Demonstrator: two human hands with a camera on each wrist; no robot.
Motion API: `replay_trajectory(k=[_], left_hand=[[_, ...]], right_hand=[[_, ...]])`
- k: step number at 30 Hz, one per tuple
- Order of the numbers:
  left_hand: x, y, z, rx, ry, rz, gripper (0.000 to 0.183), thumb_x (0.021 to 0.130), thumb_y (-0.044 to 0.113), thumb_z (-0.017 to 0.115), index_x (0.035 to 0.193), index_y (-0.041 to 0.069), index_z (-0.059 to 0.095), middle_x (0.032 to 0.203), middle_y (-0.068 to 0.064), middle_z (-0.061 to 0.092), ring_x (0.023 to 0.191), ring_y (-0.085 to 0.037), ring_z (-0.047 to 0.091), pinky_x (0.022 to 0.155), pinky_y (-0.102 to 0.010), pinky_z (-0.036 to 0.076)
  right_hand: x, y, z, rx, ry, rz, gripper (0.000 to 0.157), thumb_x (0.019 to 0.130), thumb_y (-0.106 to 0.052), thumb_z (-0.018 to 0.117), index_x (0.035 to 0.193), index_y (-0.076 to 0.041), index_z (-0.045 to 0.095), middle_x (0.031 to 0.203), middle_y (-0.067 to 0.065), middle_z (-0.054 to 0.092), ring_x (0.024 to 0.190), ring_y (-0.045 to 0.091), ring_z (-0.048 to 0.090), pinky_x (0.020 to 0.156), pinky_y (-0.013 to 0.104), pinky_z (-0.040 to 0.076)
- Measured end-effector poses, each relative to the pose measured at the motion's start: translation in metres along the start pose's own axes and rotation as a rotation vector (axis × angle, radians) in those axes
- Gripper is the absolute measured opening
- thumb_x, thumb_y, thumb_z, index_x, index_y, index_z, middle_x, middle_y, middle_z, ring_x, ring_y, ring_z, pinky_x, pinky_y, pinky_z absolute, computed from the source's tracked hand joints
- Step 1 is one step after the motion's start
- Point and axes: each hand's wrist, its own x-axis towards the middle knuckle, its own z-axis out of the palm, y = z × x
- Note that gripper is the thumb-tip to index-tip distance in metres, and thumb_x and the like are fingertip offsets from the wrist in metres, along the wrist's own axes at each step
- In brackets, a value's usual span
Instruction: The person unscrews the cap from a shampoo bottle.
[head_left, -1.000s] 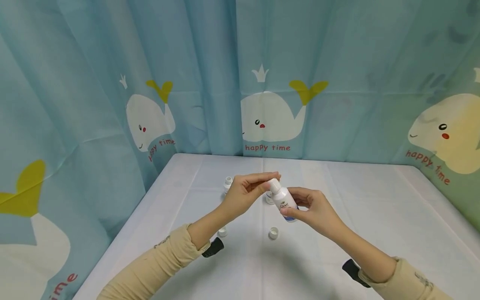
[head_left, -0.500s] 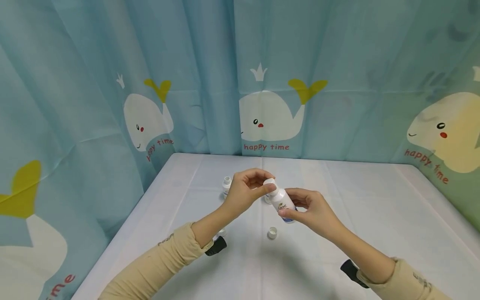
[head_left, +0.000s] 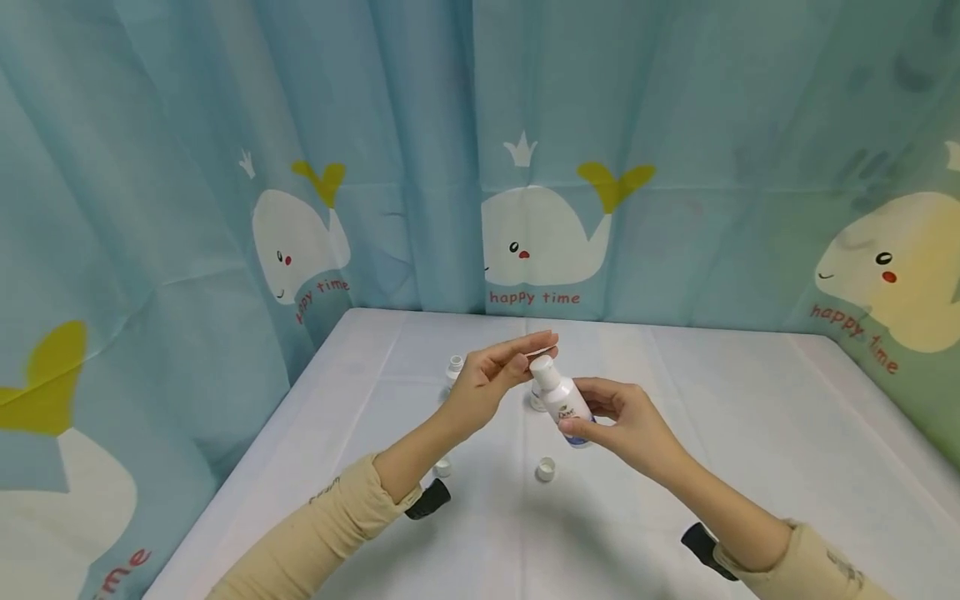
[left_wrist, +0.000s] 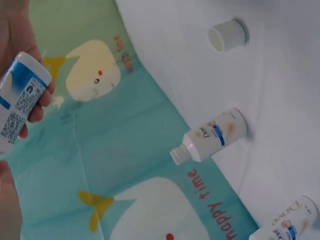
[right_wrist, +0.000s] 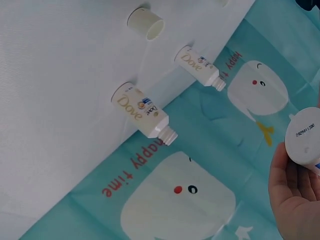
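Observation:
My right hand [head_left: 633,421] grips a small white Dove bottle [head_left: 564,402] above the table, thumb on its front. The bottle tilts up to the left, its white cap [head_left: 543,372] on top. Beside the cap is my left hand [head_left: 483,383], fingers stretched out past it and thumb off to its side. In the right wrist view the bottle's round base [right_wrist: 304,134] faces the camera over my curled fingers. The left wrist view shows the blue-and-white back of the bottle [left_wrist: 22,92] in the right hand.
Two uncapped Dove bottles stand on the white table [head_left: 720,433]: one bottle [head_left: 453,371] behind the left hand, another bottle [head_left: 537,398] partly hidden by the held one. Nearer lie two loose caps, a cap [head_left: 546,469] in front and a cap [head_left: 442,467] by the left forearm.
Half a second ago the left fingers were bent round the cap; now they have straightened and come off it. The right hand keeps its grip on the bottle, nearly unmoved.

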Motion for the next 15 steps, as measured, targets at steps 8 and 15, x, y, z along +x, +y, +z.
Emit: replay_trajectory(k=[8, 15], left_hand=[[-0.0081, 0.0034, 0.0002, 0.070, -0.026, 0.001, 0.035, 0.097, 0.006, 0.049, 0.128, -0.011, 0.050, 0.135, -0.025, 0.050, 0.127, -0.026, 0.050, 0.103, -0.028, 0.044], [-0.0055, 0.0024, 0.0030, 0.081, 0.048, -0.030, 0.047, 0.091, 0.026, 0.060, 0.121, -0.010, 0.056, 0.124, -0.026, 0.056, 0.109, -0.009, 0.058, 0.093, -0.023, 0.050]], right_hand=[[-0.0028, 0.0013, 0.0000, -0.007, -0.008, 0.003, 0.044, 0.083, -0.016, 0.072, 0.120, 0.004, 0.060, 0.106, 0.016, 0.068, 0.087, 0.008, 0.065, 0.077, 0.021, 0.054], [-0.0049, 0.0006, -0.0006, -0.010, 0.003, -0.004, 0.042, 0.083, -0.016, 0.072, 0.119, 0.003, 0.060, 0.105, 0.015, 0.069, 0.086, 0.006, 0.065, 0.076, 0.022, 0.055]])
